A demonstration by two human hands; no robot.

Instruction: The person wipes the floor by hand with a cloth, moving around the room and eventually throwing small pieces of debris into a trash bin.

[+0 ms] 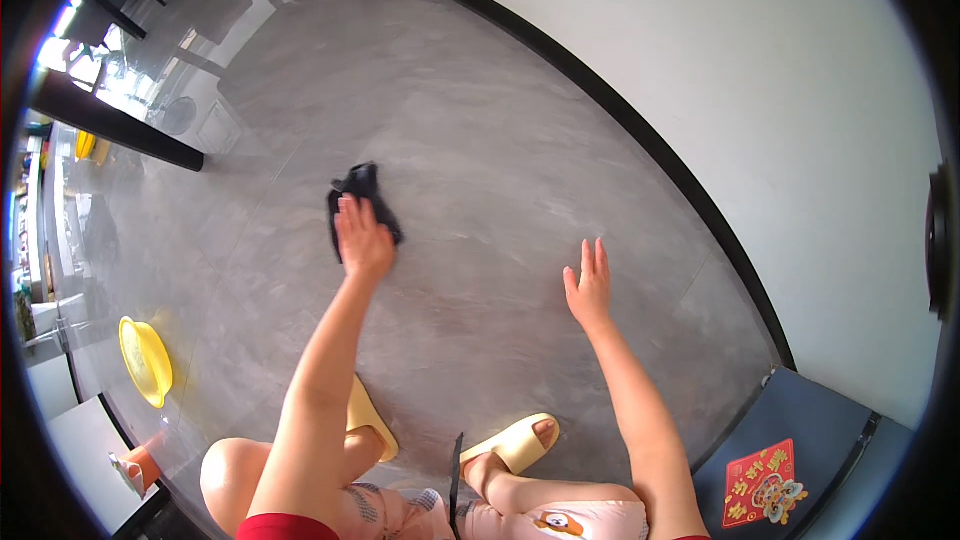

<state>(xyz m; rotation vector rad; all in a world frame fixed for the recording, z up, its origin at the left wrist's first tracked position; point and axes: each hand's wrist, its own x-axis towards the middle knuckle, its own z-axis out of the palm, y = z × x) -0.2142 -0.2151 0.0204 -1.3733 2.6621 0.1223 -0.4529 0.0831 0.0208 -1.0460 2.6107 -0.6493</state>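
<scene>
On the grey floor [465, 300] lies a crumpled black cloth [386, 217], left of the middle of the view. My left hand [365, 240] rests flat on top of it with the fingers stretched forward; the palm side is hidden. My right hand [590, 291] is apart from the cloth, to its right, over or on the floor. Its fingers are spread and nothing is in it. Whether it touches the floor cannot be told.
A yellow basin [146, 361] stands on the floor at the left. A dark furniture leg [127, 124] is at the upper left. A white wall with a black skirting board [622, 105] runs along the right. A blue-grey panel [780, 420] with a red decoration is at the lower right. Yellow slippers [517, 444] are below.
</scene>
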